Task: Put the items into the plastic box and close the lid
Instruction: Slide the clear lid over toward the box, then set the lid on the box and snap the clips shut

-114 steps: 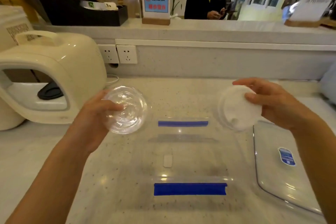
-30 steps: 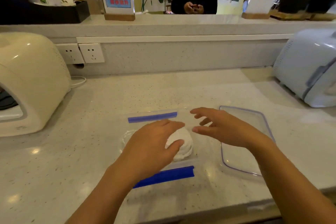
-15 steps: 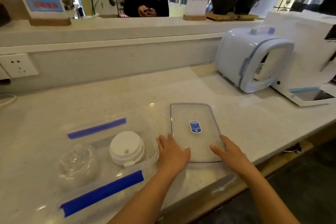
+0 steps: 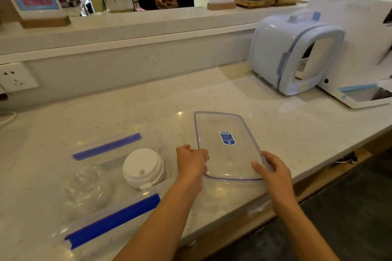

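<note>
Both hands are on the clear lid (image 4: pixel 228 144), which lies flat on the counter (image 4: pixel 148 101) just right of the open plastic box (image 4: pixel 118 178). Left hand (image 4: pixel 192 165) pinches its near-left edge, right hand (image 4: pixel 273 172) curls round the near-right corner. White cup lids (image 4: pixel 143 166) and clear dome lids (image 4: pixel 87 186) sit inside the box.

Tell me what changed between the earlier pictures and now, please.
Both stacks were let go: the clear cup lids and white cup lids now lie in the plastic box. The left hand and right hand moved right and took hold of the box lid. The box lid stayed on the counter.
</note>
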